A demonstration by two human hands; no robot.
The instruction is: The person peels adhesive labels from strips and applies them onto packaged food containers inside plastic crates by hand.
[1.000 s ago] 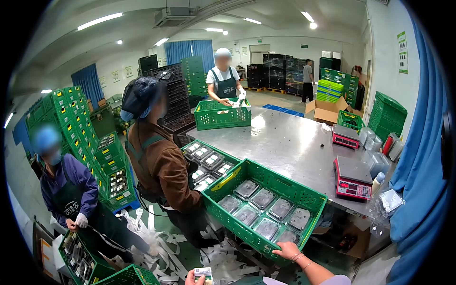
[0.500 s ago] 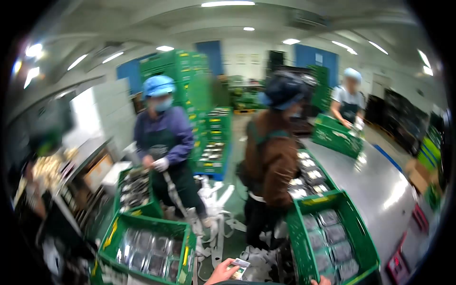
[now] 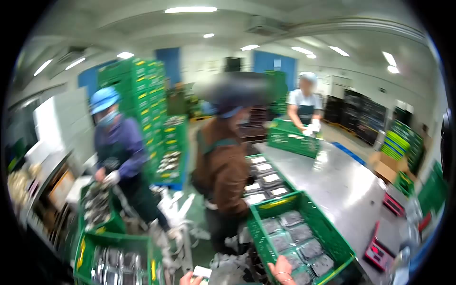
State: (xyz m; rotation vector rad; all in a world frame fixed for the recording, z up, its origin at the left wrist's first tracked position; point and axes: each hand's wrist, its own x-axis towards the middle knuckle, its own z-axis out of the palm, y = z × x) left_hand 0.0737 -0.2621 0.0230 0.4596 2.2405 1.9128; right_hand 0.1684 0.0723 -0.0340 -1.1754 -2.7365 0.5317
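Observation:
At the bottom edge, my left hand (image 3: 189, 279) is closed on a small white card (image 3: 202, 272), perhaps a stack of labels; its lower part is cut off. My right hand (image 3: 282, 270) is at the near left rim of a green crate (image 3: 327, 221), its fingers curled over the edge. Inside that crate lie several clear plastic packs (image 3: 300, 232) with dark contents, set in rows. Another green crate (image 3: 153, 259) with similar packs stands at the lower left, apart from my hands.
A co-worker in brown (image 3: 221, 166) stands ahead, beside another filled crate (image 3: 285, 178). A person in purple (image 3: 130, 149) handles a strip at left. Across the metal table (image 3: 332, 175), another person (image 3: 304, 102) works at a crate. Red-black devices (image 3: 377, 251) lie right. White strips (image 3: 178, 209) litter the floor.
My view has swung right, so the scene sits further left. More of my right hand shows at the crate's rim. My left hand still holds the card, lower in view.

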